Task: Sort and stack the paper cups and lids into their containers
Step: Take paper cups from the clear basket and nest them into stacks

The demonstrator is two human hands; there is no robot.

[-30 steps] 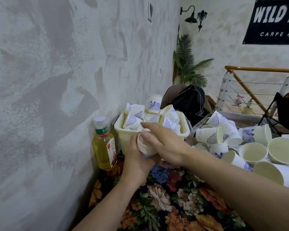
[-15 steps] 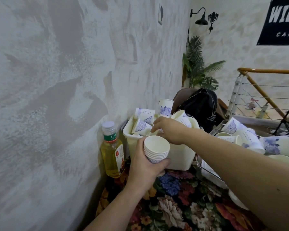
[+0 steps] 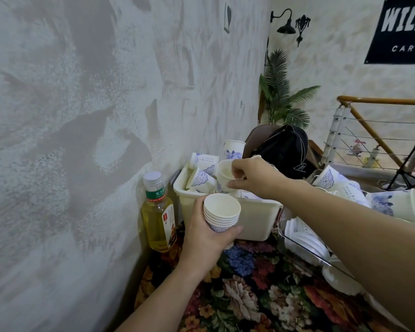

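One head-worn wide-angle view looks forward and down, close over the floral tablecloth beside the wall.

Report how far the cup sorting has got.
Done: a short nested stack sits in the left hand. In hand: the right hand pinches one cup over the cream bin. Left: loose cups fill that bin, with more on the right.

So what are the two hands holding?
Left hand grips a stack of cups around its lower side. Right hand pinches one cup by its rim.
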